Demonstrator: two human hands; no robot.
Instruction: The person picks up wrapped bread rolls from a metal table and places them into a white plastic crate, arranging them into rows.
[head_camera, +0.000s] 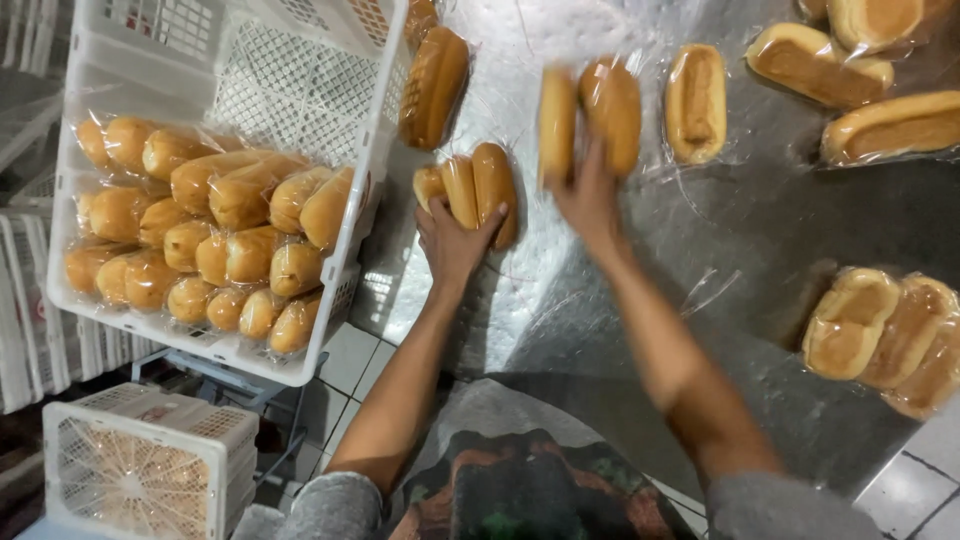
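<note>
The left hand (455, 240) grips a wrapped pack of buns (470, 190) lying on the steel table (760, 220), just beside the white crate (300, 90) (already stacked with bagged buns). The right hand (588, 195) clutches another pack (590, 115), blurred, above the table.

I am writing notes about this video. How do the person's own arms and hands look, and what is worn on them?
Both arms are bare from the hands to above the elbows. The left hand and right hand wear no gloves, and no rings, watch or bracelet show. Grey short sleeves cover the upper arms at the bottom edge of the picture. The right hand is blurred.
</note>
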